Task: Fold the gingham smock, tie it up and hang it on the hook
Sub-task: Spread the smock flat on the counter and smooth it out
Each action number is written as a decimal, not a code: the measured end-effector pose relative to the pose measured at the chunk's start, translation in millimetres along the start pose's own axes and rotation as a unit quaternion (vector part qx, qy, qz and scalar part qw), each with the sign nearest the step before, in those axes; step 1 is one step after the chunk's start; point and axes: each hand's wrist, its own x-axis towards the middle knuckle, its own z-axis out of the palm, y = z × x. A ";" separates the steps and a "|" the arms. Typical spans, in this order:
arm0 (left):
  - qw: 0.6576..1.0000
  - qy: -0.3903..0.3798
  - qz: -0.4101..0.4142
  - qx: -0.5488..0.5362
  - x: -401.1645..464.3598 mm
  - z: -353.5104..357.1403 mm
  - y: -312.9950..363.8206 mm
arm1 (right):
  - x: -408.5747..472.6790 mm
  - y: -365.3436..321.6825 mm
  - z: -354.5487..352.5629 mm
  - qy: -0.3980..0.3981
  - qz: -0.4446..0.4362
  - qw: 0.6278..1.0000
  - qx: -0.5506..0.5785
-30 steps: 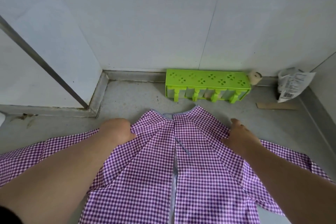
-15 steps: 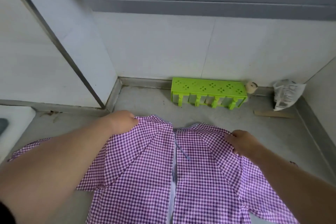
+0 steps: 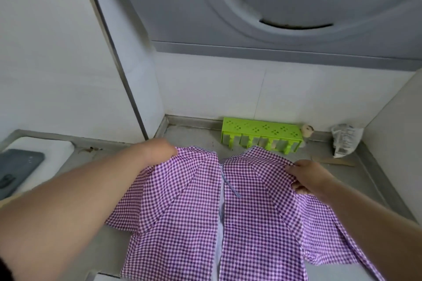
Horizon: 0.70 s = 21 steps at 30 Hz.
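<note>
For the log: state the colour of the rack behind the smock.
Bright green rack, with flower-shaped cut-outs on top; the head view shows it.

Soft, even daylight is spread across the scene; only faint shadows are cast. No glare is seen. Slight motion blur is shown around the left hand (image 3: 159,150). Straight lines are bowed toward the edges.

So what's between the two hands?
In the head view, the gingham smock stretches between the left hand and right hand, with its open slit and a thin tie string midway.
</note>
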 end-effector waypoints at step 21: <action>0.877 -0.129 0.221 -0.407 -190.4 -80.5 40.4 | -216.2 -164.9 62.7 0.016 -0.260 0.894 0.364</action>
